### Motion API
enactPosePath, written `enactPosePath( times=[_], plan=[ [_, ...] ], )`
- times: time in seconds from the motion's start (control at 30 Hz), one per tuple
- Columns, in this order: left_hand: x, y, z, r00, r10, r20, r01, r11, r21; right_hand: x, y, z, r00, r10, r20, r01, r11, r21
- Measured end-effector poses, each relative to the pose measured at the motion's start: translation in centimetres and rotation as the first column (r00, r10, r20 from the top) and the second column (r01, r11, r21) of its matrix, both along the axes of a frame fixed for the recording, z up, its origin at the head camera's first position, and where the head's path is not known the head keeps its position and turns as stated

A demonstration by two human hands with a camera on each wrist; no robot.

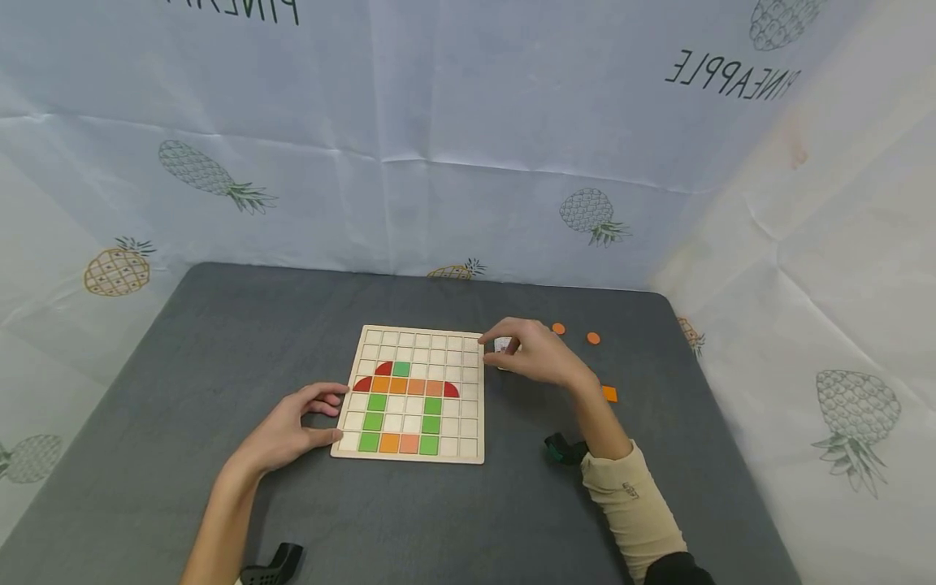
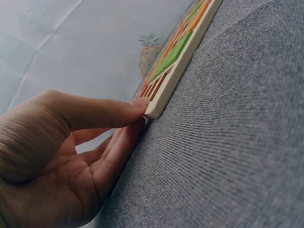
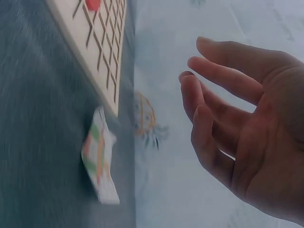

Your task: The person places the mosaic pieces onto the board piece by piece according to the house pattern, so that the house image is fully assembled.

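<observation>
A square wooden grid board [image 1: 461, 426] lies on the grey table, with green, orange and red tiles set in its cells. My left hand [image 1: 281, 431] touches the board's left side, thumb at the near corner and index finger farther up the edge. In the left wrist view, the thumb tip [image 2: 141, 101] rests right at the board's corner. My right hand [image 1: 537, 351] hovers by the far right corner, thumb and fingers apart with nothing between them. Under it lies a creased paper [image 3: 99, 159] with coloured printing, partly hidden by the hand in the head view.
Two orange round pieces [image 1: 593, 338] lie to the right of my right hand. An orange square piece [image 1: 609, 394] is next to my right forearm. A dark green and black object [image 1: 565, 449] sits near the right sleeve. Behind the table hangs a pineapple-print cloth [image 1: 468, 122].
</observation>
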State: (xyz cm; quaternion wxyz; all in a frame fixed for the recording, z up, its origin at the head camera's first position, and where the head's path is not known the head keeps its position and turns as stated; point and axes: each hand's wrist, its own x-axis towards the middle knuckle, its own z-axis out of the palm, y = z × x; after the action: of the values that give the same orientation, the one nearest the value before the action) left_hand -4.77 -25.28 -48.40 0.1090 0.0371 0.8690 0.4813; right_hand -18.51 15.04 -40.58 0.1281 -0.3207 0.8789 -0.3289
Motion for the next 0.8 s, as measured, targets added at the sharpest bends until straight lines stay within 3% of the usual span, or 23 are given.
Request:
enactPosePath(
  times=[0.27,0.43,0.8],
  plan=[
    [0.2,0.1,0.0,1.0,-0.009,-0.001,0.009,1.0,0.004,1.1,4.8,-0.3,0.995,-0.087,-0.037,0.087,0.996,-0.006],
    [0.3,0.1,0.0,1.0,-0.011,-0.003,0.011,1.0,0.007,1.7,7.5,-1.0,0.99,-0.137,-0.006,0.138,0.99,0.013],
    [0.1,0.1,-0.1,1.0,0.002,-0.002,-0.002,1.0,-0.012,2.5,12.4,-3.0,0.984,-0.176,-0.006,0.176,0.982,0.072]
  ],
)
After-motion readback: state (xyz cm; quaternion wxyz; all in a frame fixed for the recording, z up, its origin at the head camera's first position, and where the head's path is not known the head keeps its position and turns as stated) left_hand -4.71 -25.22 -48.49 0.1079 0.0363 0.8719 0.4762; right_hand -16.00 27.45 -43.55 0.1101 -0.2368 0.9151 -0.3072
